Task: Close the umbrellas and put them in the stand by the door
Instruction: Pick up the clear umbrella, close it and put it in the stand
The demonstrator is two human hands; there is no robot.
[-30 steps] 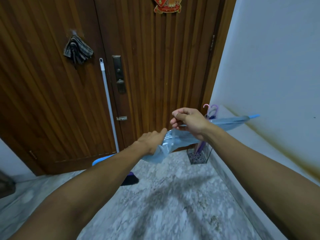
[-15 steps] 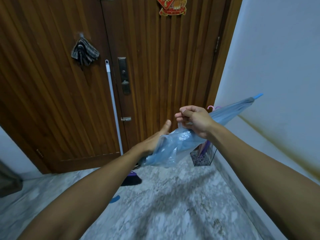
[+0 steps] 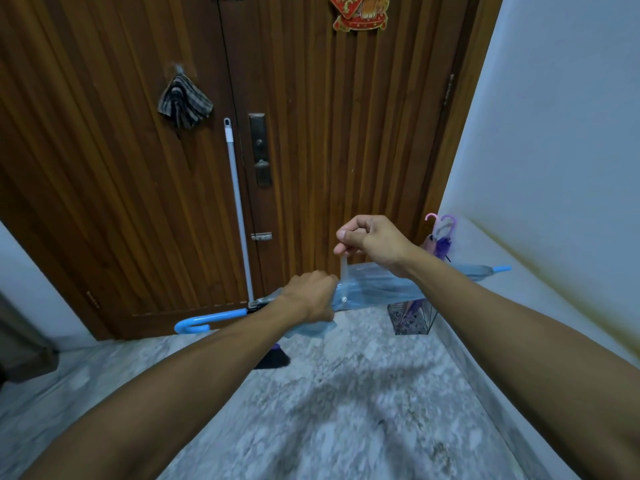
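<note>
A folded, translucent pale-blue plastic umbrella (image 3: 377, 287) with a curved sky-blue handle (image 3: 204, 322) and a blue tip (image 3: 502, 269) is lying roughly level across the middle of the view, in front of a dark brown ribbed wooden door (image 3: 346, 133). The left hand (image 3: 306, 296) is curling its fingers around the gathered canopy near its handle end, gripping it. The right hand (image 3: 372, 239), raised just above the canopy, is pinching the upper end of a thin clear closing strap (image 3: 343, 271) between thumb and bent fingers; the strap is hanging down to a small white snap (image 3: 344, 300) on the canopy. Behind the umbrella, in the corner where the door meets the pale wall, a clear box-shaped umbrella stand (image 3: 412, 318) is sitting on the grey marbled floor (image 3: 346, 393), holding a pink-handled umbrella (image 3: 431, 225) and a purple-handled umbrella (image 3: 446, 233). A white-handled broom (image 3: 237, 209) is leaning against the door, and a striped grey cloth (image 3: 183, 103) is hanging on it.
</note>
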